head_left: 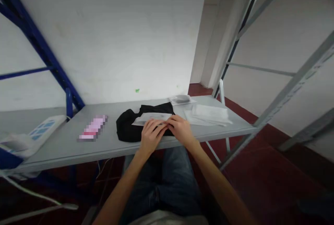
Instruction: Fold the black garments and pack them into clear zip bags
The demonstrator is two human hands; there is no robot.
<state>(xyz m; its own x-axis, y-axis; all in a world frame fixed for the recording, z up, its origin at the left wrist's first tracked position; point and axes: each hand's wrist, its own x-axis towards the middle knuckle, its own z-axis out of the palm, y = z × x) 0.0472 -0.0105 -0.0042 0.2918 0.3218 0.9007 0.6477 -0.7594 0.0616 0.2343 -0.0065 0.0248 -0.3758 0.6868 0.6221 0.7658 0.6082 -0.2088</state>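
Observation:
A black folded cloth [127, 127] lies on the grey shelf top [65, 145] in front of me. A clear plastic bag [152, 117] rests across it. My left hand [151, 135] and my right hand [180, 129] meet at the bag's near edge, on top of the cloth. Both hands have their fingers bent and pressed down on the bag's edge, fingertips touching each other.
A stack of clear plastic bags [208, 114] lies to the right, with a small packet [181, 99] behind it. A blurred pink item [93, 128] lies to the left. A white device with blue keys [43, 129] sits far left. Blue [39, 44] and grey [287, 92] rack struts flank the shelf.

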